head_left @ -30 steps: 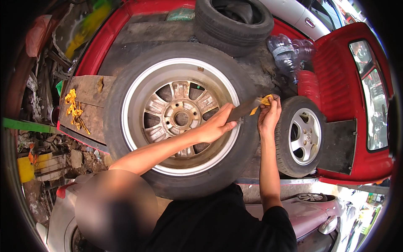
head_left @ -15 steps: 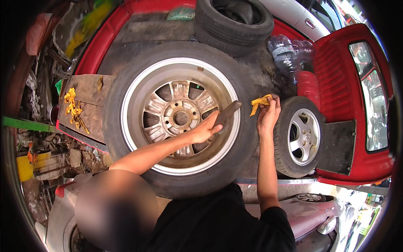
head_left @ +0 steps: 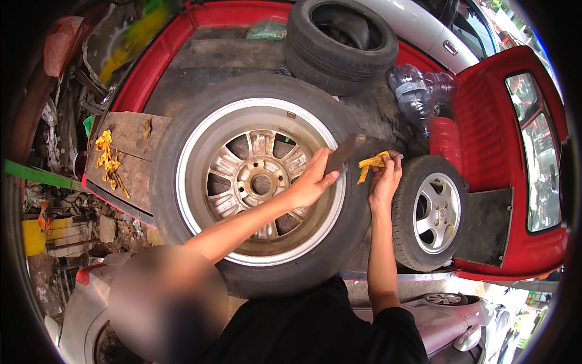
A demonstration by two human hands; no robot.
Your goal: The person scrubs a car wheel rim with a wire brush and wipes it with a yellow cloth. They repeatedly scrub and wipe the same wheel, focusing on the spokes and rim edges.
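A large tyre [head_left: 176, 233] lies flat with its silver alloy rim [head_left: 262, 263] facing up, the bare inner side of the spokes showing. Across the right part of the rim, my left hand [head_left: 310, 185] is closed around a dark, flat, bar-like tool [head_left: 347, 153]; its exact kind is not clear. The bar's free end tilts up over the tyre's right sidewall. To the right, my right hand [head_left: 384, 185] is raised and pinches a crumpled strip of yellow cloth [head_left: 372, 162] close to the bar's tip.
A smaller mounted wheel [head_left: 438, 212] leans at the right. Behind stand stacked tyres [head_left: 339, 57] and clear plastic bottles [head_left: 412, 91]. More yellow scraps [head_left: 108, 159] lie on a board [head_left: 134, 130] at left. Red truck-bed walls [head_left: 482, 121] enclose this; a parked car [head_left: 418, 324] is at the near side.
My left hand has moved right, bringing the bar closer to the yellow cloth. My right hand still pinches the cloth. The whole view has shifted slightly.
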